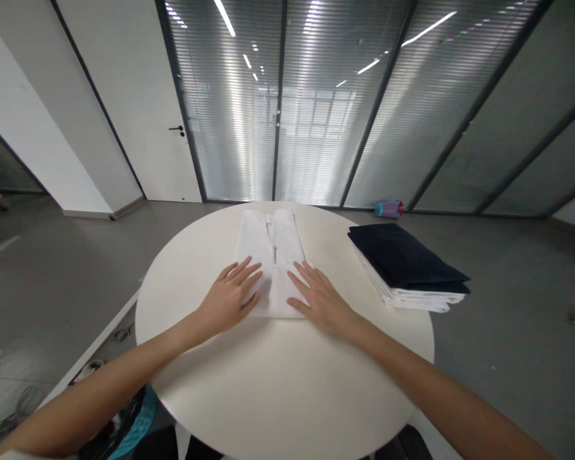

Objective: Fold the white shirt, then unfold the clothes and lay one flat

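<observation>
A white folded garment (pixel 273 291) lies flat on the round white table (pixel 278 377), with a slit running down the middle of its far half. On its near left part rests my left hand (pixel 232 291), fingers spread and pointing away from me. My right hand (pixel 319 297) lies on the near right part in the same way, its fingers apart. Neither hand grips anything. To the right of my right hand is a stack of folded cloth: a dark navy piece (pixel 405 255) on top of several white folded pieces (pixel 407 298).
A blue basket (pixel 137 425) stands on the floor below the table's left edge. Cables (pixel 9 415) lie at the far left. Behind the table are glass partitions with blinds (pixel 311 128), a white door (pixel 138 96) and a blue and pink container (pixel 389 209) on the floor.
</observation>
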Demonstrator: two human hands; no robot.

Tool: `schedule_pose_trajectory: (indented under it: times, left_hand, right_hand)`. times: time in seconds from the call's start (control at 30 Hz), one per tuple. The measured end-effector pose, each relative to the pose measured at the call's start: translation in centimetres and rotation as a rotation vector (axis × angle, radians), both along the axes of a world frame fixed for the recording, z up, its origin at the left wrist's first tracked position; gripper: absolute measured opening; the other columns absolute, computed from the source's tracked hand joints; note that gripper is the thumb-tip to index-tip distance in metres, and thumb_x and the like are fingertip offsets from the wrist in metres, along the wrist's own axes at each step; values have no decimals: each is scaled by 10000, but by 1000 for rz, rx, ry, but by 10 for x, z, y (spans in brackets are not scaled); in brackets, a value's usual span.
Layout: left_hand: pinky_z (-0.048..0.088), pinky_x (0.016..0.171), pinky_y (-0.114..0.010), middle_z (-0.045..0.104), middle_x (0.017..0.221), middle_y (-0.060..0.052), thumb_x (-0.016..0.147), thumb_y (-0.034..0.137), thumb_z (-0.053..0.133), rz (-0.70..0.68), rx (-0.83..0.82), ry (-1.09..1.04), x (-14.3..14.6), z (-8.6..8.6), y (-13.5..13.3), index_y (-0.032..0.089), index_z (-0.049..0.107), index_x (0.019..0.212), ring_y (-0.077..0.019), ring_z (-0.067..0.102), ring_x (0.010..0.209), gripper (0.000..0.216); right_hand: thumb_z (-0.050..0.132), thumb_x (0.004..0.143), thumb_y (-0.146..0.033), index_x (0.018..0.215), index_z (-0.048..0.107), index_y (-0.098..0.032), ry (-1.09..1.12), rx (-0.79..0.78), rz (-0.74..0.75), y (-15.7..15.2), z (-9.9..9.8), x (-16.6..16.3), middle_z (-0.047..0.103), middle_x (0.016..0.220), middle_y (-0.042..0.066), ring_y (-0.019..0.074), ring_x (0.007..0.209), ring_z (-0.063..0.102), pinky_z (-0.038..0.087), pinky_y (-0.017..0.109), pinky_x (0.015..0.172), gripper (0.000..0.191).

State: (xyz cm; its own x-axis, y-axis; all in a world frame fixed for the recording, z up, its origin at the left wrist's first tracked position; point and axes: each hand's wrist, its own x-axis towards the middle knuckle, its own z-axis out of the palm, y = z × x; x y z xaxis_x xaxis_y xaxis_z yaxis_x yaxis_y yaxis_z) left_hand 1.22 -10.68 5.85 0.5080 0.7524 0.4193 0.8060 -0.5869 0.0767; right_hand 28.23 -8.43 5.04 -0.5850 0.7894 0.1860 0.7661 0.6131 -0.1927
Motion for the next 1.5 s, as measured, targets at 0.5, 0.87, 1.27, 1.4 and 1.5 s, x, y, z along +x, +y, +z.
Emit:
schedule_pose_trajectory:
  times: [0.5, 0.87, 1.27, 1.4, 1.5]
  left_hand:
    - [225, 1162, -631, 250, 1631, -170, 976, 657, 365, 122, -355, 165, 10, -39, 45, 234, 306, 1584, -448, 206, 1491, 743]
    - [145, 1198, -605, 214, 1646, -141, 962, 694, 366, 17, -403, 94, -2, -44, 59, 281, 281, 1588, -391, 153, 1520, 754]
    - [461, 939, -462, 614, 1237, -189, 985, 437, 512, -157, -47, 98, 37, -26, 17, 133, 611, 1286, -318, 581, 1117, 439]
    - [435, 947, -461, 611, 1254, -183, 974, 544, 507, -210, -62, 145, 38, -31, 20, 150, 542, 1373, -320, 575, 1132, 561]
    - [421, 951, -420, 628, 1251, -156, 999, 542, 456, -320, -114, 141, 21, -28, 30, 194, 569, 1358, -291, 581, 1142, 513]
  right_hand:
    - [176, 933, -787, 1613, 197, -217, -82, -312, 1, 37, -22, -20, 67, 1668, 128, 336, 1540, 17, 43, 609, 1211, 888]
    - [143, 964, -740, 1607, 188, -126, -32, -322, 4, 47, -24, -8, 61, 1656, 164, 295, 1545, 14, -7, 568, 1223, 891]
    - [193, 964, -738, 1580, 300, -140, -22, -240, -22, 51, -29, -9, 181, 1645, 167, 309, 1534, 149, 81, 595, 1216, 865]
    - [196, 1019, -633, 1506, 462, -207, 94, -193, -7, 56, -28, 0, 319, 1614, 121, 279, 1511, 244, 118, 576, 1218, 700]
    - [201, 1040, -575, 1435, 557, -218, 73, -161, -17, 55, -24, 3, 395, 1578, 117, 274, 1485, 306, 125, 568, 1217, 641]
